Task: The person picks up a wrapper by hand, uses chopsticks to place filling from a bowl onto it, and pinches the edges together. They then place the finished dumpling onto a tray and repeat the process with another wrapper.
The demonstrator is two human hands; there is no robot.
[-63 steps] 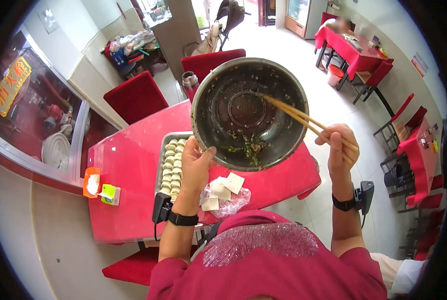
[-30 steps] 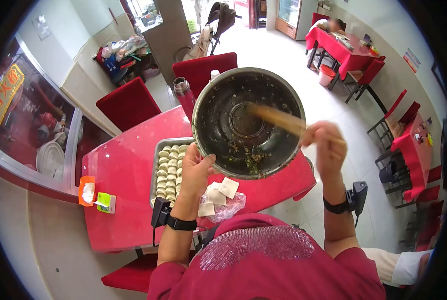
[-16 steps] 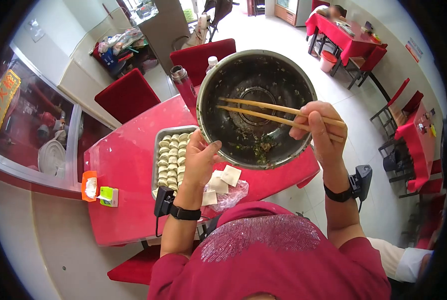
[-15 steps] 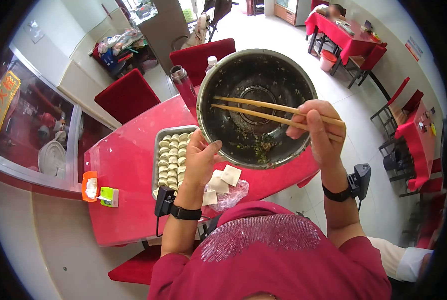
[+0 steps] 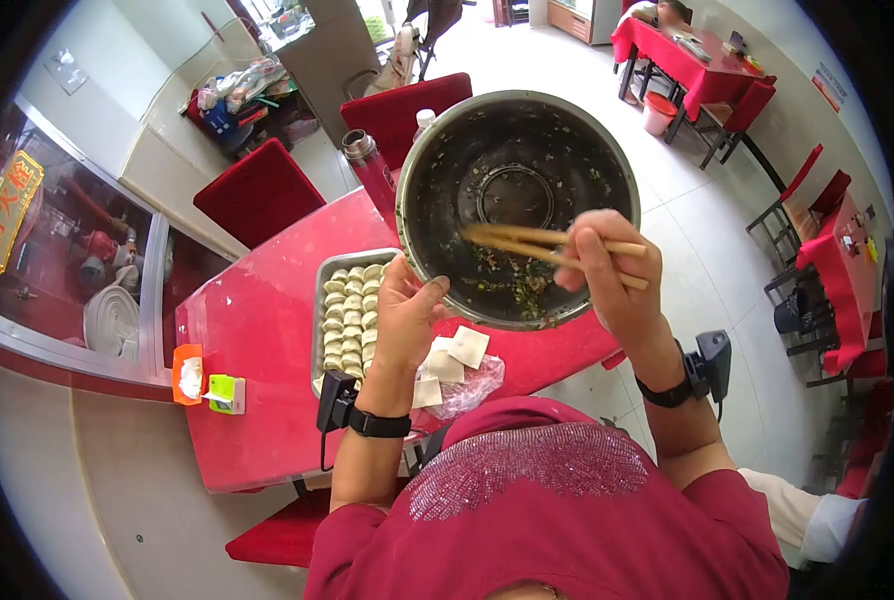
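My left hand (image 5: 411,312) grips the rim of a large metal bowl (image 5: 512,120), which is tilted so its inside faces me. Bits of chopped green filling (image 5: 529,290) cling to the lower inner wall. In my right hand (image 5: 615,268) is a pair of wooden chopsticks (image 5: 527,240), closed round by the fingers, with blurred tips inside the bowl. Below the left hand, a metal tray (image 5: 319,300) of folded dumplings (image 5: 351,318) rests on the red table (image 5: 257,330). Several square wrappers (image 5: 467,346) lie on a crumpled plastic bag (image 5: 479,388) beside it.
A red thermos (image 5: 369,170) and a white-capped bottle (image 5: 425,122) stand behind the bowl. An orange packet (image 5: 188,374) and a green box (image 5: 226,394) sit at the table's left. Red chairs (image 5: 259,195) surround it. Another person (image 5: 667,14) is at a far table.
The chopsticks have moved down and left inside the bowl, and my right hand with them. The filling is gathered a little differently at the lower wall. My left hand keeps its hold.
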